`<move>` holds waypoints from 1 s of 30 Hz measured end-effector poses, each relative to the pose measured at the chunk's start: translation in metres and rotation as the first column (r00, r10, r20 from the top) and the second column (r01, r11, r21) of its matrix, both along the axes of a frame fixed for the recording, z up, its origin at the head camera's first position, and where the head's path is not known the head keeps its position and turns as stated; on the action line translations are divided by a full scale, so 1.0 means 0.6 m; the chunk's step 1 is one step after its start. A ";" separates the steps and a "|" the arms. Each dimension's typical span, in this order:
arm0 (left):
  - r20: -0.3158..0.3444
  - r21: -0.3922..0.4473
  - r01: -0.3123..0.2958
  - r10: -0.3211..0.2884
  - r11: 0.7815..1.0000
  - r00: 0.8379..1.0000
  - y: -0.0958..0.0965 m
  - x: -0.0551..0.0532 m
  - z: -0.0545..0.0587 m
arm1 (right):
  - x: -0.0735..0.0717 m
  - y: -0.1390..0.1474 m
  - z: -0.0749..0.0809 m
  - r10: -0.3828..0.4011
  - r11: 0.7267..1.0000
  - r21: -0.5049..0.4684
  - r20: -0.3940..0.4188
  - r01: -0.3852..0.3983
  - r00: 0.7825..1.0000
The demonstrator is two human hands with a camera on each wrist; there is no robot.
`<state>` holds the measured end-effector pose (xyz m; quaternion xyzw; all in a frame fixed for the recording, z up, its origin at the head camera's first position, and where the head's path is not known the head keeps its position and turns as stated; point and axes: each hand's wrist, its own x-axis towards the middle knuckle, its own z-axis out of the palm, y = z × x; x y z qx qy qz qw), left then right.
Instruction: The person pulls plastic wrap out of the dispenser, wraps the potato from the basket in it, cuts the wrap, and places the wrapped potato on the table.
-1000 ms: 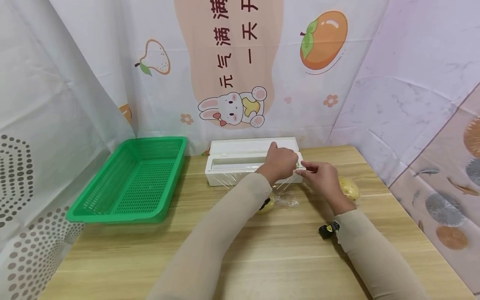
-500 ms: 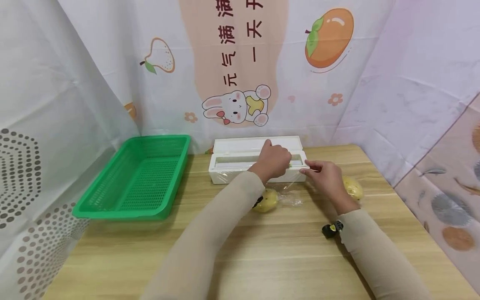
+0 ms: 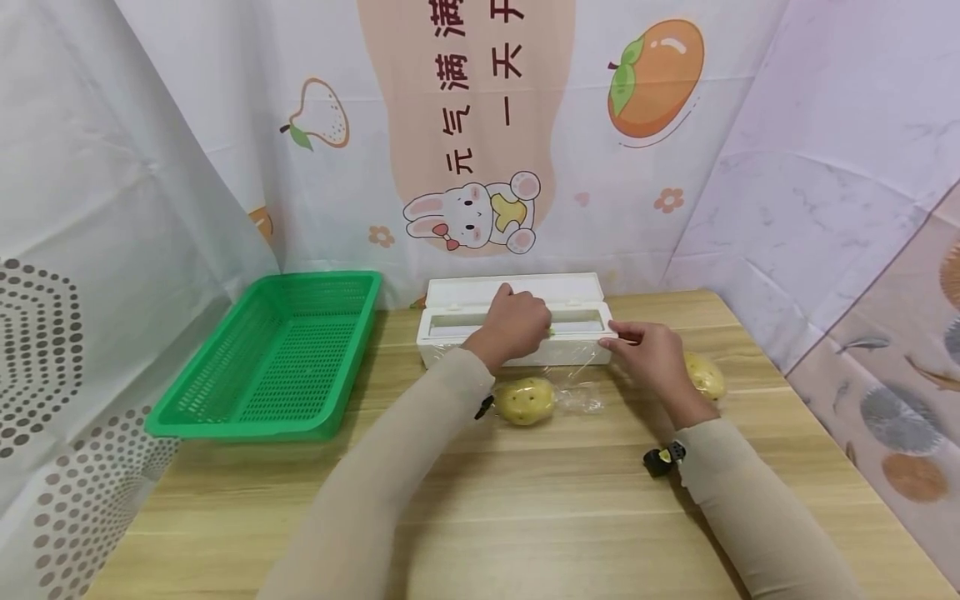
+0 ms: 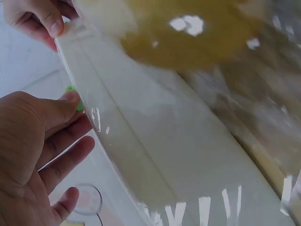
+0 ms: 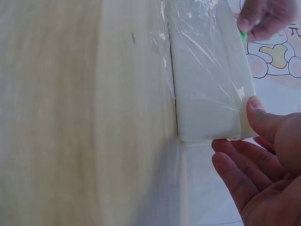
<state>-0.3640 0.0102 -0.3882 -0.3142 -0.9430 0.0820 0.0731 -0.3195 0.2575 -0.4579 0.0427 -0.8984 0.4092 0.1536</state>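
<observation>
A long white cling film dispenser stands at the back of the table, its lid raised and a roll inside. My left hand is over the middle of its front edge, pinching a small green slide cutter between thumb and finger. At the dispenser's right end, my right hand grips the corner with thumb and fingers. Clear cling film hangs over the front face and spreads onto the table, around a potato lying just in front.
Left on the table is a green plastic basket. Another potato lies to the right, partly behind my right hand. A printed curtain rises right behind the dispenser.
My left hand has slid left along the dispenser's front edge with the slide cutter. The potato in front has come out from behind the left forearm. My right hand keeps its hold.
</observation>
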 end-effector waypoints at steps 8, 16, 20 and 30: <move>-0.017 -0.008 -0.034 0.034 0.999 0.999 -0.062 0.005 -0.004 | 0.001 0.006 0.000 -0.008 1.000 0.007 0.012 0.008 1.000; -0.060 -0.060 -0.006 0.003 0.998 0.998 -0.090 0.012 -0.001 | 0.002 0.001 0.000 0.013 1.000 -0.018 0.025 -0.013 1.000; -0.075 -0.097 -0.019 0.011 0.995 0.997 -0.108 0.016 0.006 | 0.003 -0.002 0.002 0.013 1.000 -0.020 0.031 -0.012 0.999; -0.081 -0.123 -0.068 0.059 0.990 0.995 -0.184 0.023 0.012 | 0.007 0.000 0.008 0.015 1.000 -0.014 0.057 -0.014 0.998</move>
